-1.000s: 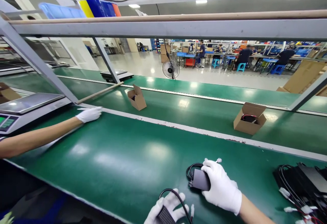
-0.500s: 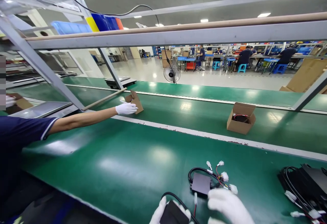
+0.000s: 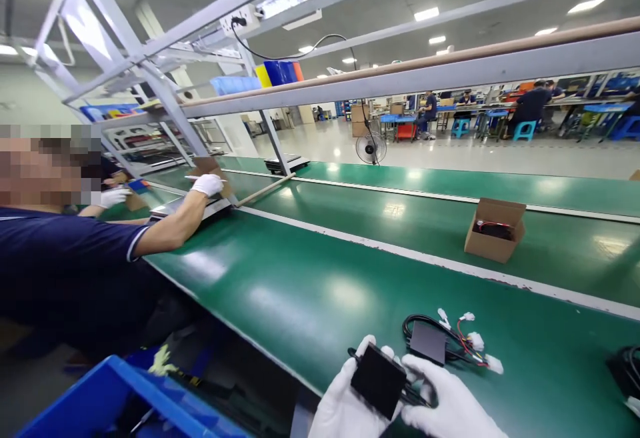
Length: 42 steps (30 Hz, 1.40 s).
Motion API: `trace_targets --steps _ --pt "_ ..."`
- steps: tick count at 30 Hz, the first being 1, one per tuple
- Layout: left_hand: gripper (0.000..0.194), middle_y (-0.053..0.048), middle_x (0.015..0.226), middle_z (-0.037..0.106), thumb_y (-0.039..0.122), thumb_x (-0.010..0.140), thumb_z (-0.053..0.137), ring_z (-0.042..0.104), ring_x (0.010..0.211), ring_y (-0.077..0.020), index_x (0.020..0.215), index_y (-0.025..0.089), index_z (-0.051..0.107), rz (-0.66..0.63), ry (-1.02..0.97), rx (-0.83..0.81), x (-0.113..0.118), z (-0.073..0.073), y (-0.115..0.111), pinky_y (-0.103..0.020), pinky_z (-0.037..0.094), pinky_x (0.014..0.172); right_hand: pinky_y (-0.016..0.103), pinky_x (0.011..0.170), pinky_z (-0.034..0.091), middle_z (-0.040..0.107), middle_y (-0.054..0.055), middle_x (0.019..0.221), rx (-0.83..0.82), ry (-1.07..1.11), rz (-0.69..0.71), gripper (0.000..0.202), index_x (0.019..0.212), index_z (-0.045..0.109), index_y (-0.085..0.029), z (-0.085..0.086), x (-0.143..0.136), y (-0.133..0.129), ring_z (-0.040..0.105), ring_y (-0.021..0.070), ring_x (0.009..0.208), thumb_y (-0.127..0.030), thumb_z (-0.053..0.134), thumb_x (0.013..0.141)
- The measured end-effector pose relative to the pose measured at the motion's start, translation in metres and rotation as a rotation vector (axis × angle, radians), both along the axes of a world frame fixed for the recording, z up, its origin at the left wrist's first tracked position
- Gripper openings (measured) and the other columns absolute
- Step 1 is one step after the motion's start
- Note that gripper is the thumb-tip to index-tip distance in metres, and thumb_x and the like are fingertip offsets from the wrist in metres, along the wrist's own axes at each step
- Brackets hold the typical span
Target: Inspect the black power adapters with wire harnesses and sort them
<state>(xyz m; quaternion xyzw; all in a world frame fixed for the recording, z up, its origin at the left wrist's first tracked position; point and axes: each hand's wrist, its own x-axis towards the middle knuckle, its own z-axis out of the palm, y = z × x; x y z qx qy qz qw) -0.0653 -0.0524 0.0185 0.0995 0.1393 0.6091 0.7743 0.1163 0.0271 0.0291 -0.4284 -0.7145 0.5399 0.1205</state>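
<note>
A flat black box-shaped module (image 3: 379,379) rests in my white-gloved left hand (image 3: 336,403), the fingers curled around its edges. My gloved right hand (image 3: 447,399) is closed on the black cable (image 3: 426,390) at the module's right side, close to my left hand. Just beyond my right hand, a similar dark module (image 3: 427,343) lies on the green work surface (image 3: 280,311). Its black cable loops behind it, and thin wires end in white connectors (image 3: 493,363).
An open cardboard box (image 3: 493,241) with wired parts inside stands on the far strip. At left, a co-worker's gloved hand (image 3: 207,185) holds another carton over a scale (image 3: 217,209). A blue crate (image 3: 117,385) sits below the table edge. Black cabled parts (image 3: 625,375) lie far right.
My view has swung left. My right hand has left the area beside the lying module and taken the held module's cable. The co-worker has brought the carton back to the scale.
</note>
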Motion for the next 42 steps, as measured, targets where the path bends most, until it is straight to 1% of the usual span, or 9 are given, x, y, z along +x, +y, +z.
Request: trace_targets --steps 8,12,14,18,23,28,31,38,42 --pt "0.033 -0.003 0.134 0.061 0.035 0.094 0.05 0.047 0.132 -0.0201 0.125 0.037 0.062 0.08 -0.064 0.1 0.008 0.008 0.003 -0.045 0.026 0.114 0.043 0.11 0.036 0.06 0.011 0.131 0.184 0.015 0.038 0.047 0.125 0.062 -0.021 0.009 0.011 0.007 0.052 0.0296 0.123 -0.037 0.061 0.08" --pt "0.032 -0.005 0.13 0.063 0.036 0.09 0.058 0.048 0.132 -0.0222 0.121 0.036 0.065 0.131 -0.075 0.019 0.012 0.01 0.002 -0.047 0.024 0.115 0.048 0.117 0.024 0.037 0.014 0.151 0.15 -0.023 0.037 0.089 0.145 0.039 -0.018 0.017 0.005 0.001 0.033 0.0327 0.139 -0.037 0.075 0.066" --pt "0.029 -0.005 0.128 0.065 0.036 0.088 0.061 0.049 0.13 -0.0228 0.117 0.035 0.068 0.139 -0.067 -0.035 0.014 0.008 0.001 -0.044 0.025 0.116 0.049 0.117 0.024 0.037 0.014 0.151 0.115 0.0 0.037 0.1 0.147 0.035 -0.017 0.018 -0.007 -0.004 0.033 0.033 0.138 -0.031 0.078 0.058" --pt "0.021 -0.004 0.118 0.07 0.034 0.085 0.066 0.058 0.119 -0.023 0.105 0.031 0.073 0.192 -0.035 -0.116 0.015 0.003 -0.002 -0.042 0.031 0.114 0.042 0.115 0.031 0.051 0.009 0.141 0.022 0.121 0.019 0.069 0.139 0.046 -0.02 0.01 -0.037 -0.015 0.045 0.025 0.131 -0.023 0.063 0.072" --pt "0.021 -0.003 0.112 0.071 0.035 0.079 0.073 0.061 0.115 -0.0235 0.099 0.031 0.072 0.218 -0.032 -0.229 0.01 0.007 -0.004 -0.044 0.036 0.111 0.041 0.11 0.037 0.059 0.007 0.132 0.021 0.156 -0.12 0.051 0.124 0.058 -0.022 0.001 -0.053 -0.021 0.052 0.0254 0.124 -0.028 0.065 0.074" --pt "0.029 -0.003 0.108 0.072 0.042 0.076 0.075 0.065 0.108 -0.0257 0.102 0.03 0.068 0.241 0.084 -0.319 0.003 0.014 -0.001 -0.048 0.043 0.105 0.044 0.115 0.03 0.05 0.008 0.142 -0.09 0.248 0.145 0.066 0.136 0.046 -0.021 0.005 -0.041 -0.006 0.044 0.0241 0.133 -0.018 0.058 0.071" --pt "0.046 -0.004 0.111 0.071 0.044 0.069 0.08 0.064 0.11 -0.0281 0.109 0.03 0.064 0.264 0.115 -0.359 0.003 0.01 0.001 -0.049 0.044 0.105 0.045 0.117 0.026 0.045 0.009 0.147 -0.123 0.273 0.148 0.076 0.139 0.043 -0.019 -0.001 -0.039 -0.001 0.038 0.0249 0.137 -0.013 0.058 0.065" --pt "0.032 -0.004 0.114 0.068 0.04 0.074 0.077 0.055 0.124 -0.0274 0.102 0.029 0.066 0.279 0.1 -0.321 0.006 -0.004 -0.002 -0.047 0.034 0.113 0.038 0.091 0.05 0.067 0.004 0.11 -0.128 0.299 -0.121 0.046 0.107 0.059 -0.022 -0.018 -0.066 -0.018 0.064 0.0247 0.101 -0.019 0.07 0.063" --pt "0.027 -0.006 0.123 0.065 0.038 0.081 0.069 0.049 0.13 -0.0266 0.105 0.026 0.067 0.296 0.187 -0.221 0.006 -0.012 -0.007 -0.044 0.027 0.117 0.03 0.073 0.051 0.068 0.0 0.088 -0.053 0.202 -0.216 0.036 0.085 0.06 -0.023 -0.025 -0.079 -0.023 0.064 0.0215 0.081 -0.03 0.082 0.058"
